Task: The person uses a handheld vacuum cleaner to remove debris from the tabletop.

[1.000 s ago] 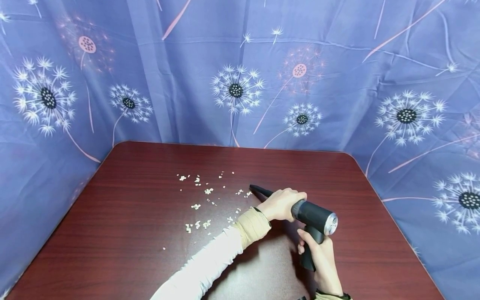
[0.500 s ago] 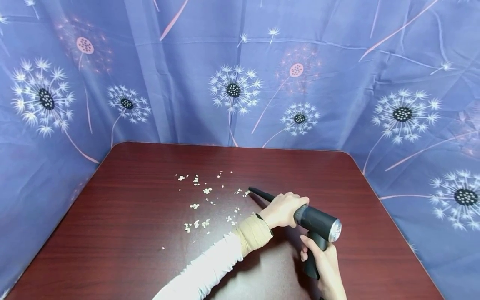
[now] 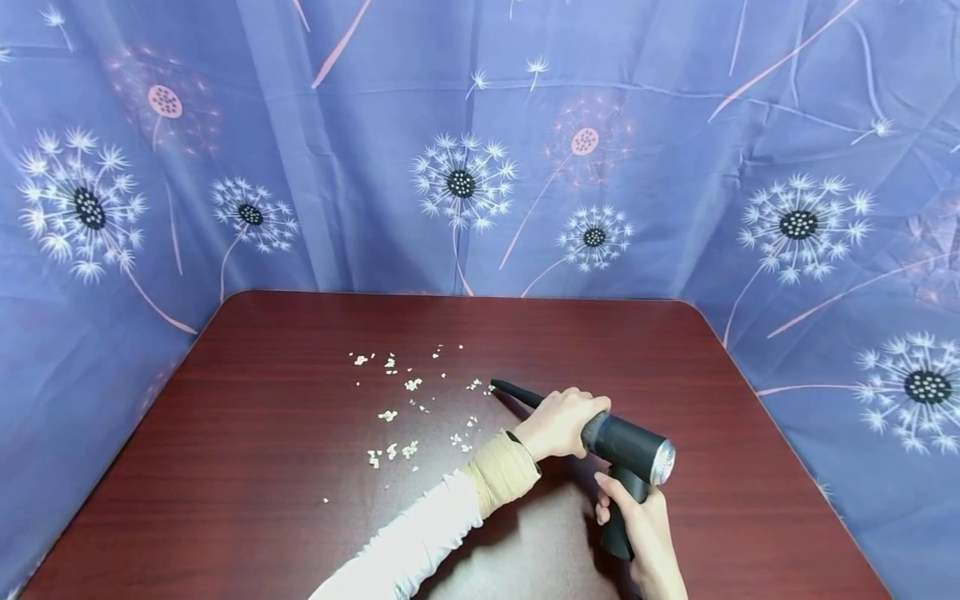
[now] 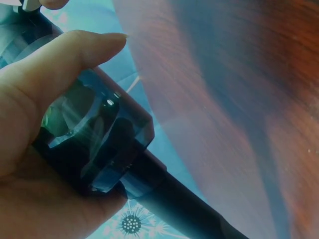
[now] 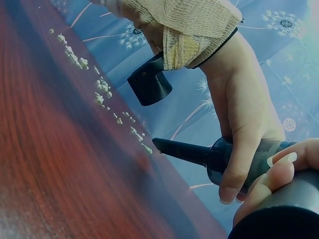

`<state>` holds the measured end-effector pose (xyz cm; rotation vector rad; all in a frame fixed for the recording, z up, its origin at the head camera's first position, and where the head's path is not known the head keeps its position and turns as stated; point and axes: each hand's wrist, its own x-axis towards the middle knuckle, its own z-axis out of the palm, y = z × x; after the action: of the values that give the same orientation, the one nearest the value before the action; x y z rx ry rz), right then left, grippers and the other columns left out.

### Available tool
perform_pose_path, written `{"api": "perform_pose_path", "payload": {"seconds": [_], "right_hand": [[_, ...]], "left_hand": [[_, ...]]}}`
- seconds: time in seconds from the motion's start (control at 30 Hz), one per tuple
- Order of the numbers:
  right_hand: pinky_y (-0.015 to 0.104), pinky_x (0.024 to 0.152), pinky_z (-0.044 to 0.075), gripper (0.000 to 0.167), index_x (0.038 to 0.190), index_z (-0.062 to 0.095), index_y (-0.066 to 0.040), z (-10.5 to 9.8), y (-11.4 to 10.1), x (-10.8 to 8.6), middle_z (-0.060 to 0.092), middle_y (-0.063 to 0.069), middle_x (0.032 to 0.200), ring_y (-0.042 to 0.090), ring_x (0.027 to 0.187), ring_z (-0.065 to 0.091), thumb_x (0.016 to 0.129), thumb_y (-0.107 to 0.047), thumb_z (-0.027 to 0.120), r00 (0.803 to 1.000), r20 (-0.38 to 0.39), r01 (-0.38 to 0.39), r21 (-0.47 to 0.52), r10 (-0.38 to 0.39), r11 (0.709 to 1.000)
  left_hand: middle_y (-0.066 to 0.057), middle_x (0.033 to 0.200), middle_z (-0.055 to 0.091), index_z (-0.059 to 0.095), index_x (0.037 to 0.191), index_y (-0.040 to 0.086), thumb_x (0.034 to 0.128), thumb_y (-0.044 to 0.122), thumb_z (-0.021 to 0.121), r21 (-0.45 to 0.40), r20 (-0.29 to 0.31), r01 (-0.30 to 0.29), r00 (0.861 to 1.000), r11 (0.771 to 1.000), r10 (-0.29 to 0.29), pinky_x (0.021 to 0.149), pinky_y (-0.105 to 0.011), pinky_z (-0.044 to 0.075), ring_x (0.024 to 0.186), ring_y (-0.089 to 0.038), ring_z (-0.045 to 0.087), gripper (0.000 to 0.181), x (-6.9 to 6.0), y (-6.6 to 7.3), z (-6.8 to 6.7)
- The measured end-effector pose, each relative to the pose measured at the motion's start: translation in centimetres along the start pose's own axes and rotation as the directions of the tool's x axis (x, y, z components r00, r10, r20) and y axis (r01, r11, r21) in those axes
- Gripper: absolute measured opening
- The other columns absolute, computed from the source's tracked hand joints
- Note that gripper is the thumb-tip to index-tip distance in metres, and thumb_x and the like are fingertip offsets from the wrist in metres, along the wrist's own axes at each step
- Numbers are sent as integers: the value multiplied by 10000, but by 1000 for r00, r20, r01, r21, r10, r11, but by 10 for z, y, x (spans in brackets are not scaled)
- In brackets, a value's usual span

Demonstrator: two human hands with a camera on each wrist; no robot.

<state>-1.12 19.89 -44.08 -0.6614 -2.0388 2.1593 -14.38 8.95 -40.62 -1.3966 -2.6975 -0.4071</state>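
A black handheld vacuum [image 3: 628, 445] with a long narrow nozzle [image 3: 516, 392] is held above the right half of the table. My left hand [image 3: 561, 423] grips the front of its barrel from above; in the left wrist view, thumb and fingers wrap the clear dark chamber [image 4: 107, 129]. My right hand [image 3: 643, 525] holds the handle [image 3: 618, 533] below the barrel. The nozzle tip is close beside small pale crumbs [image 3: 475, 384]; whether it touches them I cannot tell. In the right wrist view the nozzle [image 5: 182, 151] points at the end of a crumb trail [image 5: 144, 145].
More pale crumbs [image 3: 411, 449] lie scattered over the middle and left-centre of the dark red wooden table [image 3: 225, 467]. A blue curtain with dandelion prints [image 3: 360, 208] hangs behind the table and along both sides.
The nozzle tip has shifted slightly left and toward the near side, to the crumbs at the right of the scatter. Both hands keep their grip. The head view has shifted a little.
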Motion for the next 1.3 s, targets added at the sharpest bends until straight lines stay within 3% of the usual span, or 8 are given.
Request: {"api": "perform_pose_path", "payload": {"seconds": [0.47, 1.03, 1.3], "right_hand": [[257, 507, 437, 164, 792, 531, -103, 0, 2, -1, 491, -20, 564, 109, 457, 457, 881, -136, 664, 1000, 2, -6, -3, 6, 1000], [260, 519, 448, 156, 902, 531, -66, -1, 4, -4, 499, -23, 562, 107, 453, 465, 886, -151, 661, 1000, -10, -26, -35, 25, 999], [260, 510, 439, 169, 810, 541, -100, -1, 7, -6, 498, -23, 564, 107, 456, 468, 872, -170, 682, 999, -4, -32, -34, 32, 999]], "left_hand": [[43, 874, 646, 578, 1007, 206, 607, 234, 895, 8, 5, 19, 1000, 1000, -19, 614, -244, 465, 804, -136, 602, 512, -1, 1, 3], [50, 869, 646, 571, 999, 208, 607, 256, 898, 16, -3, 10, 1000, 1000, -10, 616, -232, 466, 799, -124, 600, 512, -4, 2, 6], [50, 862, 632, 559, 997, 204, 615, 243, 884, 9, -10, 0, 1000, 1000, 0, 616, -235, 466, 797, -125, 596, 503, -8, 1, 9]]}}
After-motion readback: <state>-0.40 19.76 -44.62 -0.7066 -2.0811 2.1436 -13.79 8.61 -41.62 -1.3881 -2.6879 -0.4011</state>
